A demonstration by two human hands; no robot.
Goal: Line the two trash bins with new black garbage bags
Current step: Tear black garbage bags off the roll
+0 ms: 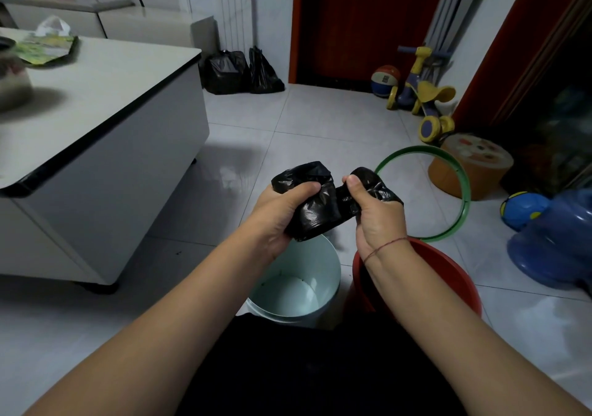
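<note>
A bunched roll of black garbage bags [320,205] hangs in the air between both hands. My left hand [282,213] grips its thick left part, and my right hand [374,210] pinches the loose end on the right. Directly below stand two bins with no bag in them: a pale white-blue bin [331,265] under the left hand and a red bin [455,274] under the right wrist. A green ring [463,188] lies on the floor tiles just beyond the red bin.
A white cabinet with a black-edged top [134,95] stands at the left. Two full black bags [243,69] sit by the far wall. A toy tricycle [426,95], balls, an orange stool [471,165] and a blue water jug [557,239] crowd the right side.
</note>
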